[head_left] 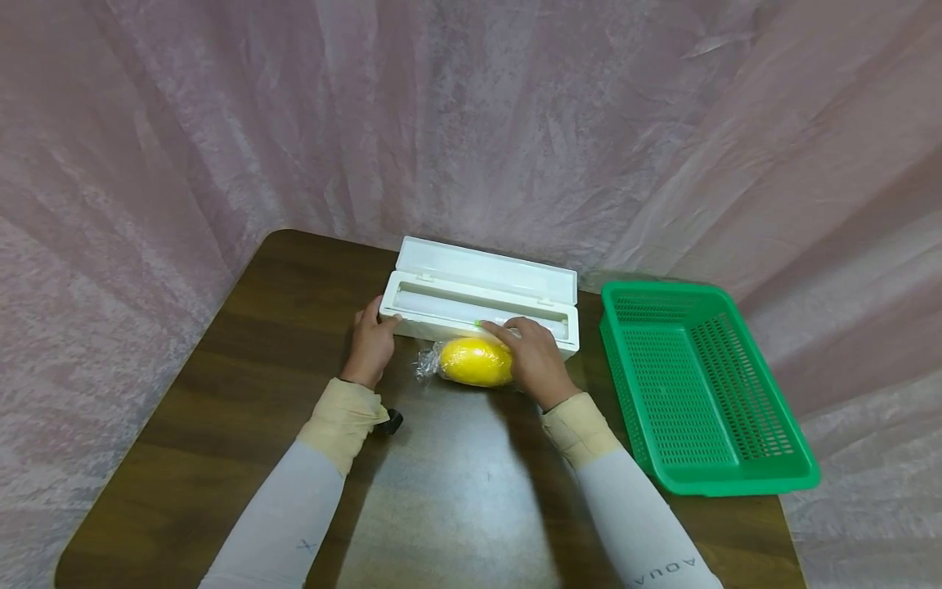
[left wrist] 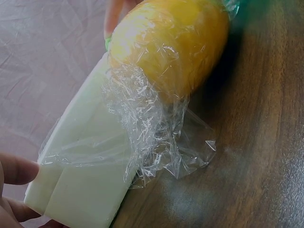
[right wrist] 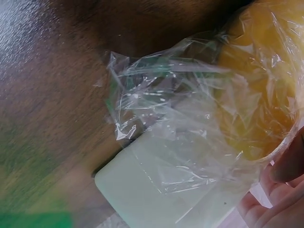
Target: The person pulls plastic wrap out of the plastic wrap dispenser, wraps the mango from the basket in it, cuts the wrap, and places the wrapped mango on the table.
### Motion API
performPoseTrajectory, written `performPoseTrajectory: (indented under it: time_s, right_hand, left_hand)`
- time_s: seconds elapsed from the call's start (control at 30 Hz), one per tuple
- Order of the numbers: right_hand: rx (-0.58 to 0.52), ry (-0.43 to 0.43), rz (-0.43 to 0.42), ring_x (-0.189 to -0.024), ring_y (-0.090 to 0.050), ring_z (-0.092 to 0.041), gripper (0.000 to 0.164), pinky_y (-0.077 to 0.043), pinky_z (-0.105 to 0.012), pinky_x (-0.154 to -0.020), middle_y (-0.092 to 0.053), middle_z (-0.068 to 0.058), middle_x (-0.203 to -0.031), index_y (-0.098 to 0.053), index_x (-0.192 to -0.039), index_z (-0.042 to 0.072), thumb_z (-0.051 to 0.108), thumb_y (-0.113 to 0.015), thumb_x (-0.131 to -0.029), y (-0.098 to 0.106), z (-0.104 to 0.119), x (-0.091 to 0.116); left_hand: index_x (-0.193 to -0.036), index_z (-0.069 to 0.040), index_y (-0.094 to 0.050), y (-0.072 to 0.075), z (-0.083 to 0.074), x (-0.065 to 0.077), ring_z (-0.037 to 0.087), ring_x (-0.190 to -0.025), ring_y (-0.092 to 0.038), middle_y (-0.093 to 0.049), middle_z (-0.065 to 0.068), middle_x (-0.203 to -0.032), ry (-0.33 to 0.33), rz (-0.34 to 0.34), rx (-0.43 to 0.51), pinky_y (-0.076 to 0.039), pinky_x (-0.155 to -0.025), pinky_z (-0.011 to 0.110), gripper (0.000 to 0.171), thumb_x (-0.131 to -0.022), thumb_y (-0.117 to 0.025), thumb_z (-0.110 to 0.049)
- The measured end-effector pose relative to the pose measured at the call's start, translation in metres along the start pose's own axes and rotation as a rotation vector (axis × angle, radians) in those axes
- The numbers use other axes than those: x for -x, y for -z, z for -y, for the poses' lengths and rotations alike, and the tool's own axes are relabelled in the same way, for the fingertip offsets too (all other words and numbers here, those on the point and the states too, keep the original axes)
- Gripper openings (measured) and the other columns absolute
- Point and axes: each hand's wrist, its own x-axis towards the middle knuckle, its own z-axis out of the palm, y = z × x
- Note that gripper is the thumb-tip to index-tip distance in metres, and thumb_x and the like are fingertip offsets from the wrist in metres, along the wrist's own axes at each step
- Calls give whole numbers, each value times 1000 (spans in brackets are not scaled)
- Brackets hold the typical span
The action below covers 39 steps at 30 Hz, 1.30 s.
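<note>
A white cling film dispenser (head_left: 478,286) lies with its lid (head_left: 486,268) tipped back, a pale roll (head_left: 449,307) inside. My left hand (head_left: 370,348) grips its left end, with digits on its edge in the left wrist view. At the front edge, my right hand (head_left: 540,360) reaches over the dispenser, a digit touching a small green piece (head_left: 478,323). Right in front sits a yellow oval fruit (head_left: 477,362) wrapped in clear film. Crumpled film (left wrist: 147,128) bunches at the fruit's end, and a sheet stretches across the dispenser's front face.
A green slotted plastic basket (head_left: 684,393) stands at the right of the brown wooden table (head_left: 243,393). Near my left wrist is a small black object (head_left: 390,422). A pinkish curtain (head_left: 471,123) hangs behind the table.
</note>
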Motion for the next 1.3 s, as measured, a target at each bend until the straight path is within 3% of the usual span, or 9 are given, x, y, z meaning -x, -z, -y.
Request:
performPoseTrajectory:
  time_s: [0.63, 0.93, 1.3]
  right_hand:
    - [24, -25, 19, -104, -48, -25, 81, -39, -45, -88, -54, -9, -111, -48, -137, 30, -15, -58, -70, 8, -6, 10]
    - [27, -13, -40, -99, -50, -25, 75, -41, -47, -84, -55, -9, -108, -51, -134, 29, -14, -58, -73, 11, -11, 15]
    - [26, -22, -52, -104, -49, -26, 78, -40, -48, -85, -55, -12, -111, -50, -135, 29, -16, -54, -72, 11, -17, 23]
  left_hand:
    - [-147, -9, -25, 0, -3, 2, 31, -130, -21, -18, 19, -143, -6, 23, 4, -21, -105, 46, 55, -100, -49, -21]
    - [-147, -7, -25, 2, -4, 0, 32, -128, -23, -20, 20, -141, -10, 3, -6, -22, -105, 46, 54, -100, -49, -19]
    - [-146, -7, -28, 0, -3, 0, 32, -127, -24, -22, 21, -140, -1, -11, -2, -21, -105, 45, 54, -99, -50, -19]
